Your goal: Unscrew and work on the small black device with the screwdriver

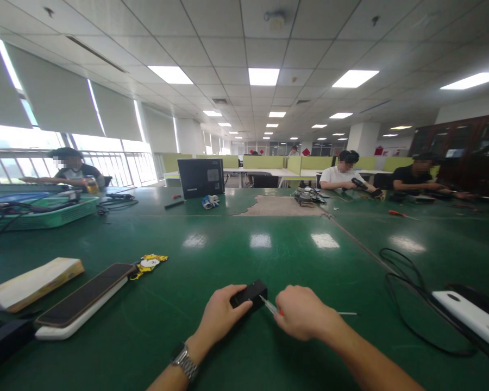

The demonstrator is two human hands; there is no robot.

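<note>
My left hand (pixel 222 310) is wrapped around a small black box-shaped part (pixel 248 293), thumb along its near side. The box is held low over the green table. My right hand (pixel 303 312) is closed around a slim, pointed silver tool with a red grip (pixel 272 307). The tool's tip meets the right end of the black box; its exact kind is mostly hidden by my fingers. A thin metal rod (pixel 348 313) shows beyond my right wrist, and its other end is hidden.
A phone (pixel 87 293) lies on a white slab at left, beside a tissue pack (pixel 32 285) and a yellow charm (pixel 150 263). Black cables (pixel 403 293) and a white device (pixel 470 320) lie right. Farther off are a green basket (pixel 61 216), a black panel (pixel 201 178) and several people.
</note>
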